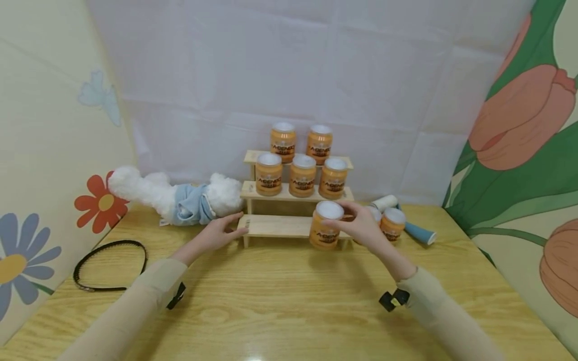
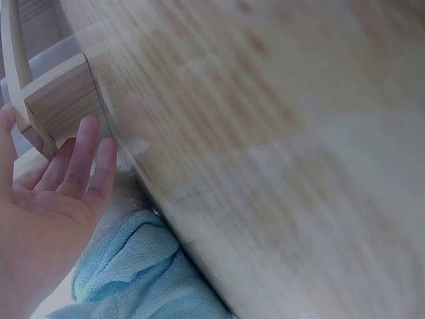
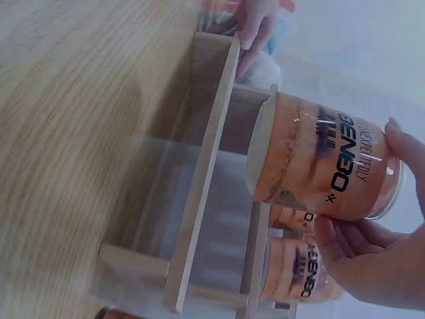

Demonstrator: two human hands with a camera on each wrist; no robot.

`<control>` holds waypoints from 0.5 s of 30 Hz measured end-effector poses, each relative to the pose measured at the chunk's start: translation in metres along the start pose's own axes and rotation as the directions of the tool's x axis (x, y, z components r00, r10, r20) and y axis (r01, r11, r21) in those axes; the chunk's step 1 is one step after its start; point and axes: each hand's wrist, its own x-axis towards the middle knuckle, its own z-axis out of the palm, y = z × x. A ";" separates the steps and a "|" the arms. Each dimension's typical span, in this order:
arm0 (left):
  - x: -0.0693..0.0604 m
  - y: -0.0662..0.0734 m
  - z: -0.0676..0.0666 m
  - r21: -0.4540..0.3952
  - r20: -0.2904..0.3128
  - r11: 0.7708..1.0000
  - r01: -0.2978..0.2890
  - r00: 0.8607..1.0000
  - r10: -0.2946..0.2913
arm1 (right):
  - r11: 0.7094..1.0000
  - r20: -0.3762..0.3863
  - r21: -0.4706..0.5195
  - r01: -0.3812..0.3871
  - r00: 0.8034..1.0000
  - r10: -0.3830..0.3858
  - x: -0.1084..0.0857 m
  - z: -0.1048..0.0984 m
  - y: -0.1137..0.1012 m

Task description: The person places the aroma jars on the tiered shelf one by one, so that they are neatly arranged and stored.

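A three-step wooden display stand stands at the back of the table. My left hand holds the left end of its lowest step, thumb in front and fingers behind; the left wrist view shows the fingers at the board's corner. My right hand grips an orange labelled jar with a whitish lid, near the right end of the lowest step. In the right wrist view this jar is apart from the board. Three matching jars sit on the middle step and two on the top.
Two more orange jars, one plainly visible, stand right of the stand beside a blue tube and a white cylinder. A white plush toy in blue cloth lies left. A black headband rests on the table.
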 end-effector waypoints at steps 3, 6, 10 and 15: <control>0.000 0.000 0.000 0.001 0.001 1.000 -0.005 1.000 0.005 | 1.000 0.009 0.009 -0.004 1.000 0.004 0.005 0.007 -0.004; 0.000 0.000 0.000 0.007 0.000 1.000 -0.005 1.000 0.005 | 1.000 0.017 0.020 0.015 1.000 -0.016 0.010 0.015 -0.008; 0.000 0.000 0.000 0.011 0.000 1.000 -0.004 1.000 0.004 | 0.998 0.025 0.045 0.039 0.999 -0.040 0.017 0.024 -0.014; 0.000 -0.001 0.001 -0.001 -0.003 1.000 -0.007 1.000 0.007 | 0.995 0.025 0.081 0.061 0.998 -0.063 0.026 0.035 -0.020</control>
